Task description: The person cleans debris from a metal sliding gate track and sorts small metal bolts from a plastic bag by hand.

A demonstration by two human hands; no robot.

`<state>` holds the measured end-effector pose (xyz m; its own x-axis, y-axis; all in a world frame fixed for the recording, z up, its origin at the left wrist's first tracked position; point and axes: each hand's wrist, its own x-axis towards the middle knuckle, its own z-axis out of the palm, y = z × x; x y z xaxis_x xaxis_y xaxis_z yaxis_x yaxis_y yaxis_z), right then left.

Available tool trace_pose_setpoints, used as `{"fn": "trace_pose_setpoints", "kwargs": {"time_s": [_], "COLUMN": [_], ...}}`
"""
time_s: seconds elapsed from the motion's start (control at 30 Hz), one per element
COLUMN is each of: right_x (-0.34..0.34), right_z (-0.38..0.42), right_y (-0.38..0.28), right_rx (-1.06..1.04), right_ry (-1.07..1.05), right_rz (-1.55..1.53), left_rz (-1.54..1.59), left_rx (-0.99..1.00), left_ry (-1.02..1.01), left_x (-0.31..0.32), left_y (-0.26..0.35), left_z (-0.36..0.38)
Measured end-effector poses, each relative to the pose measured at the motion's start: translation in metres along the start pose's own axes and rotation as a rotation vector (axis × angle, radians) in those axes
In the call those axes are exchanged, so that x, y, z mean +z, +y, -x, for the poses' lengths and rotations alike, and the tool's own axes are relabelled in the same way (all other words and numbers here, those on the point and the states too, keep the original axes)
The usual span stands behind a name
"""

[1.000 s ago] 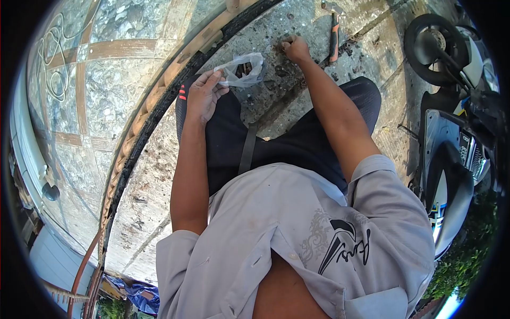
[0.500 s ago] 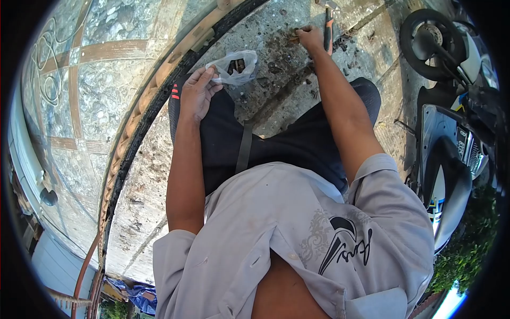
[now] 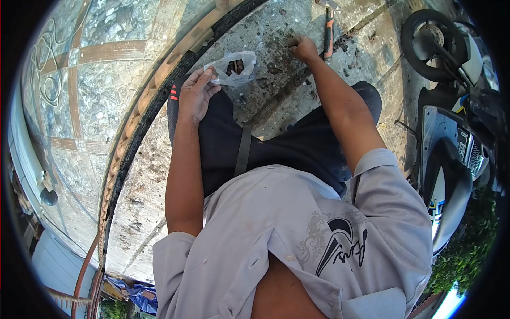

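Observation:
A clear plastic bag (image 3: 245, 76) with its mouth open is pinched at its left edge by my left hand (image 3: 197, 91). Dark and brownish pieces (image 3: 235, 67) lie inside it. My right hand (image 3: 304, 49) is low over the dirty concrete, fingers curled together; what they hold, if anything, is too small to tell. Just right of that hand a hammer (image 3: 329, 38) with an orange and black handle lies on the ground. Dark debris (image 3: 276, 53) is scattered between the bag and my right hand.
A curved tiled edge with a black border (image 3: 154, 87) runs along the left. Beyond it lies stone paving (image 3: 114, 80) with a coiled hose (image 3: 47, 69). On the right stands a motorbike (image 3: 451, 122), its wheel near the top. My knees flank the work area.
My right hand has moved slightly left and down, away from the hammer. The brownish piece seen at its fingertips before no longer shows. My left hand and the bag have barely shifted.

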<state>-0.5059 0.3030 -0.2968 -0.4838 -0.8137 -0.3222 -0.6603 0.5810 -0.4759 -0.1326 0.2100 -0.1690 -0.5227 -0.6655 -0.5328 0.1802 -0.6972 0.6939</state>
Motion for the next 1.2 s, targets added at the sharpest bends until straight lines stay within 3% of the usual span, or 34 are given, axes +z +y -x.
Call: {"fn": "trace_pose_setpoints", "kwargs": {"time_s": [0.2,0.33,0.43,0.53,0.73,0.83,0.93,1.03,1.13,1.2], "right_x": [0.0,0.02,0.015,0.019,0.038,0.046,0.039,0.042,0.048,0.038], "right_z": [0.017,0.044,0.041,0.034,0.057,0.067,0.07,0.075,0.071,0.069], "right_y": [-0.007,-0.011,-0.008,-0.022,-0.05,-0.044,-0.057,-0.064,-0.054,-0.06], "right_rx": [-0.096,-0.055,-0.052,-0.107,-0.077,-0.115,-0.244,-0.256,-0.432,-0.257], "right_ry": [-0.259,-0.071,-0.186,-0.232,-0.202,-0.181,-0.205,-0.2,-0.111,-0.1], "right_rz": [-0.03,0.085,0.072,-0.214,-0.199,-0.36,0.0,0.073,0.044,-0.018], "left_rz": [0.007,-0.007,0.015,0.005,0.005,0.014,0.0,0.01,-0.006,-0.023], "left_rx": [0.002,0.009,0.021,0.024,0.021,0.024,0.029,0.026,0.045,0.053], "left_ry": [-0.006,-0.016,0.008,-0.01,-0.019,-0.016,-0.03,-0.035,-0.055,-0.071], "left_x": [0.002,0.001,0.005,0.001,0.002,0.002,0.001,0.001,-0.001,-0.001], "left_y": [-0.001,-0.002,-0.002,-0.004,-0.003,-0.004,-0.005,-0.004,-0.006,-0.005], "left_z": [-0.005,-0.004,-0.002,-0.004,-0.001,0.001,-0.002,-0.002,-0.001,0.001]}}
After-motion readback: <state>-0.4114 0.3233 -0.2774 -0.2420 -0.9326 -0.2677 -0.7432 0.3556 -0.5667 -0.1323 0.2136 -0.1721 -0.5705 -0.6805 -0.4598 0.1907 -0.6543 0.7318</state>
